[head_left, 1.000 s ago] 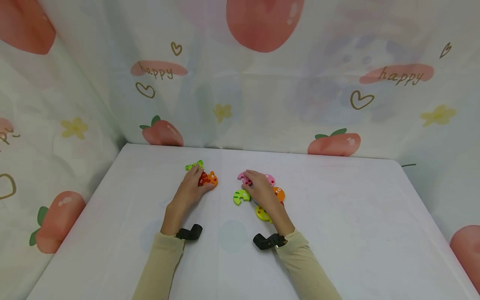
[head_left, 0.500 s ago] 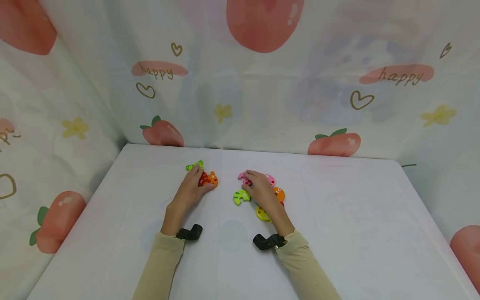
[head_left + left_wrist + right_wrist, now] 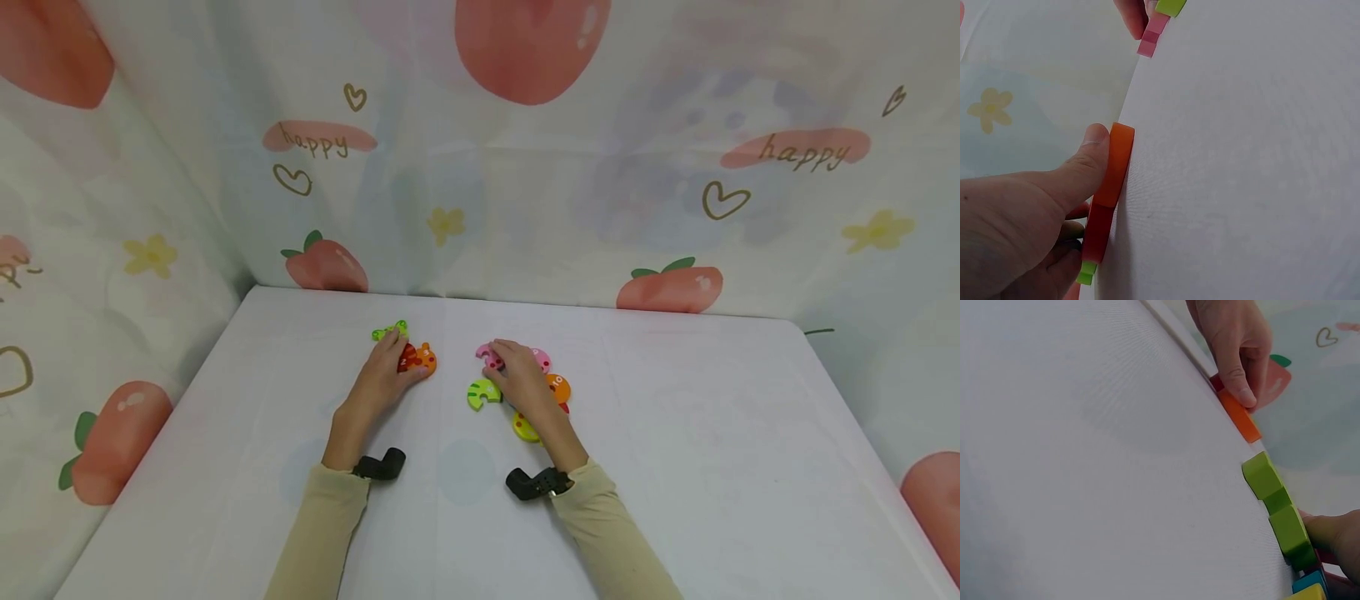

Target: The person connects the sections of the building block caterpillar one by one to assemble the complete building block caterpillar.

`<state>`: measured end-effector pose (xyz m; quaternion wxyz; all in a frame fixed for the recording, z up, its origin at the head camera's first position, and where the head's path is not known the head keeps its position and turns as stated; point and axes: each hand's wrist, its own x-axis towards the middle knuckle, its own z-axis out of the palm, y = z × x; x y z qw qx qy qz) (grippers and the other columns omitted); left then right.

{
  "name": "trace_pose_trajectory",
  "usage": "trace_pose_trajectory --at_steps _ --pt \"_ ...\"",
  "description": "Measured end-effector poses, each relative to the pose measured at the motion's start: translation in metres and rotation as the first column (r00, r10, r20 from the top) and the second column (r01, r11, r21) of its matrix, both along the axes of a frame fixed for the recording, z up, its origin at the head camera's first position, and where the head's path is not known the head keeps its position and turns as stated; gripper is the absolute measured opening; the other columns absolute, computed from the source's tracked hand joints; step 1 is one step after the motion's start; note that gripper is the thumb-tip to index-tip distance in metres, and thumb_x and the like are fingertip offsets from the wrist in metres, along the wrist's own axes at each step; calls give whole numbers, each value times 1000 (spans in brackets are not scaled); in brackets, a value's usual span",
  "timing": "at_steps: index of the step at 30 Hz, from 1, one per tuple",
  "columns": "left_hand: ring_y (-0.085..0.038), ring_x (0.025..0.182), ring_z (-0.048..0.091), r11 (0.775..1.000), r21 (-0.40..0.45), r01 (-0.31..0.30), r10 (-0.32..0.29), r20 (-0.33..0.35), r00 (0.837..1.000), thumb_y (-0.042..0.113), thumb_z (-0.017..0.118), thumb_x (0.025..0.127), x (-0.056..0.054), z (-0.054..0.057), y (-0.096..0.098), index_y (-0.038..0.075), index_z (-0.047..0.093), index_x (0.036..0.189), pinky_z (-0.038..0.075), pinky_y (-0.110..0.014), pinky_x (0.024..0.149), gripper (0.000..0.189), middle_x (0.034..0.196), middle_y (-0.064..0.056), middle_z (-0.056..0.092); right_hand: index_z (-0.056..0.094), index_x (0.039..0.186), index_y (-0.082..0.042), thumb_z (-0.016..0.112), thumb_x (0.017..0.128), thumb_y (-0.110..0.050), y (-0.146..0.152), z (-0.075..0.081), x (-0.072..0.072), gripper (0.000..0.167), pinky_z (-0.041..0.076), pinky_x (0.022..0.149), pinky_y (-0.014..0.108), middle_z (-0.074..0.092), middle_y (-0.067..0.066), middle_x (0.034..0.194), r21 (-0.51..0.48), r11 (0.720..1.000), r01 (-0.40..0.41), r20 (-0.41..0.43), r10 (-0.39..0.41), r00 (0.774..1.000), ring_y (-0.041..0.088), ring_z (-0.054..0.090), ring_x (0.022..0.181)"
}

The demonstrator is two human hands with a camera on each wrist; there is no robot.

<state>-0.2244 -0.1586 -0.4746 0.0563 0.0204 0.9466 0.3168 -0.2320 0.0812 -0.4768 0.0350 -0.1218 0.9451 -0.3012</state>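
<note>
My left hand (image 3: 377,379) rests over small puzzle pieces on the table, its thumb on an orange spotted piece (image 3: 427,362) joined to a red piece (image 3: 406,358). A light-green piece (image 3: 390,330) shows past its fingertips. In the left wrist view that thumb lies flat on the orange piece (image 3: 1119,165). My right hand (image 3: 525,382) covers part of a second cluster, fingertips at a pink spotted piece (image 3: 482,353). A green striped, notched piece (image 3: 480,392) sits by its thumb. Under the palm the pieces are hidden.
Around my right hand lie an orange piece numbered 10 (image 3: 558,388), a pink piece (image 3: 542,360), a yellow-green piece (image 3: 524,427) and a bit of red (image 3: 565,407). The white table (image 3: 697,467) meets a printed cloth backdrop (image 3: 525,225) at its far edge.
</note>
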Motion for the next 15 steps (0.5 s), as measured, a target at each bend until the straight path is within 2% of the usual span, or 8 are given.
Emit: trace_pose_trajectory --at_steps 15 --pt "-31 152 14 1000 2 5 -5 -4 1000 39 65 91 -1 -1 -3 3 31 151 18 -47 123 78 163 -13 17 52 139 -7 64 94 -27 -5 2 -2 51 39 113 45 49 12 146 21 1000 -4 -4 4 1000 32 42 138"
